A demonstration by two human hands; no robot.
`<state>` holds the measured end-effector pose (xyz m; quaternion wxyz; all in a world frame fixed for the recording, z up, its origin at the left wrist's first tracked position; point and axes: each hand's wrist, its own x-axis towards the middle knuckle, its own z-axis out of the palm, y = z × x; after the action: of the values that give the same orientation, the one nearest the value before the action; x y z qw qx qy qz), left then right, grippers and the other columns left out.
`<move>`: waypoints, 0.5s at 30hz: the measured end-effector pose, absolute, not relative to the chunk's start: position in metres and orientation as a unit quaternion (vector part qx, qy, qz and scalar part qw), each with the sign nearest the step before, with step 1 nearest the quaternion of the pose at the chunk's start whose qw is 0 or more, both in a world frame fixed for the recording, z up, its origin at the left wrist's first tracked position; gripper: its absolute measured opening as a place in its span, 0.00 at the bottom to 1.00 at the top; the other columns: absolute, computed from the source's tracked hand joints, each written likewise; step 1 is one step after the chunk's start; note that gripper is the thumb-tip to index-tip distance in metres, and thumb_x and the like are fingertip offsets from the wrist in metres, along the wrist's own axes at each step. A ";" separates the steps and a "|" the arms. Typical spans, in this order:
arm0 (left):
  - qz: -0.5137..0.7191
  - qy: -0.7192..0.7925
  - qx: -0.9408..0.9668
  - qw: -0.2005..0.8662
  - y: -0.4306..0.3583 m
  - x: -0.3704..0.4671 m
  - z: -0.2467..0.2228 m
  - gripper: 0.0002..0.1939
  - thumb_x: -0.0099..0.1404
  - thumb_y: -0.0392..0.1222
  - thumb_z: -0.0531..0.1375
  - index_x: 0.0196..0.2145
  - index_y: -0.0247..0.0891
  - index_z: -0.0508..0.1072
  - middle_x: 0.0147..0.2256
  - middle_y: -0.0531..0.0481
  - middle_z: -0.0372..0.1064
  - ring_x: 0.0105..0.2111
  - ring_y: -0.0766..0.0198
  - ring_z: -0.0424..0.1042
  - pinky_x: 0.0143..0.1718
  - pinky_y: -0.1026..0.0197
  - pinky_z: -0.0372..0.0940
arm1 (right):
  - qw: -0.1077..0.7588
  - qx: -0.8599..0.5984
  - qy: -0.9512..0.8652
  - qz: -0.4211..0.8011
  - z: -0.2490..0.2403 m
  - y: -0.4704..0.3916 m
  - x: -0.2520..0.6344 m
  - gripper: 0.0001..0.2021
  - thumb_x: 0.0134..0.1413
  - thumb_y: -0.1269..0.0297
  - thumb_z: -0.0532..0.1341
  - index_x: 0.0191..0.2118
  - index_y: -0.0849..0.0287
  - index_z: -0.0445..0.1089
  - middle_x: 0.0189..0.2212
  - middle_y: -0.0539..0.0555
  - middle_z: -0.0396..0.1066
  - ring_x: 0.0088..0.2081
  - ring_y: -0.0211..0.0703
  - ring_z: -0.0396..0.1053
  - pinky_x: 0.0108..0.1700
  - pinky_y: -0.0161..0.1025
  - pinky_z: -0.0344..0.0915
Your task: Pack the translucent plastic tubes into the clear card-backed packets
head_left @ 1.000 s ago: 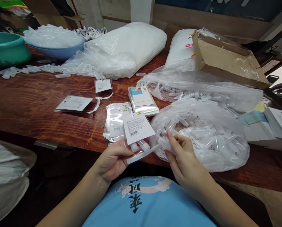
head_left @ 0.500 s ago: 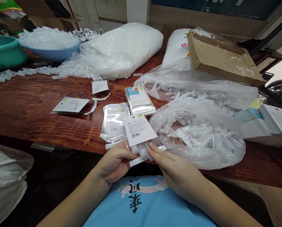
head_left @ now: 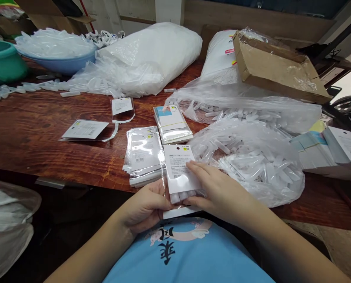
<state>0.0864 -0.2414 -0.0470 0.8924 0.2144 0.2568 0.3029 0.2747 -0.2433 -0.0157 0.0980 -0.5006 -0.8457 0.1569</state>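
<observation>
Head view: your left hand (head_left: 147,206) pinches the lower left edge of a clear pouch (head_left: 180,177) with a white card inside, thumb on top, fingers under. Your right hand (head_left: 219,192) lies over its right side, fingers flat on the card and thumb closed at the bottom edge, where a few short white tubes (head_left: 183,195) show through the film. The pouch sits at 6 o'clock, over the near edge of the tabletop (head_left: 31,133), just above your shirt.

Handling, by judgement: the pouch is light, thin and slick. The film will buckle; the card gives the only stiffness. Grip where the card backs the film, not at the loose open end. The tubes look small, rigid and apt to roll out if the mouth tips down.

Containers:
- Open plastic bag (head_left: 252,165), at 3 o'clock from the pouch and touching your right hand: loose white tubes.
- Second bag (head_left: 246,110), at 1 o'clock: more of the same tubes.
- Blue basin (head_left: 60,63), at 10 o'clock: heaped clear plastic pieces.
- Green basin (head_left: 1,63), far left: contents not visible.
- Cardboard box (head_left: 275,70), at 2 o'clock: lined with film, contents unclear.
- Large white sack (head_left: 152,55), at 12 o'clock: closed.

Pouch stack (head_left: 143,155) lies just left of the held pouch; card stack (head_left: 172,124) sits behind it.
</observation>
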 end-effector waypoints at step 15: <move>0.296 0.243 0.212 0.899 -0.241 0.089 -0.047 0.20 0.51 0.21 0.57 0.41 0.35 0.71 0.34 0.47 0.71 0.34 0.65 0.69 0.39 0.65 0.62 | 0.134 -0.475 -0.862 0.117 -0.027 -0.239 0.250 0.21 0.52 0.65 0.55 0.53 0.65 0.60 0.50 0.63 0.63 0.51 0.51 0.61 0.50 0.47 0.61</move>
<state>0.0887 -0.2414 -0.0475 0.8991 0.2121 0.2435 0.2956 0.2498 -0.2392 -0.0267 0.1341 -0.4752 -0.8616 0.1175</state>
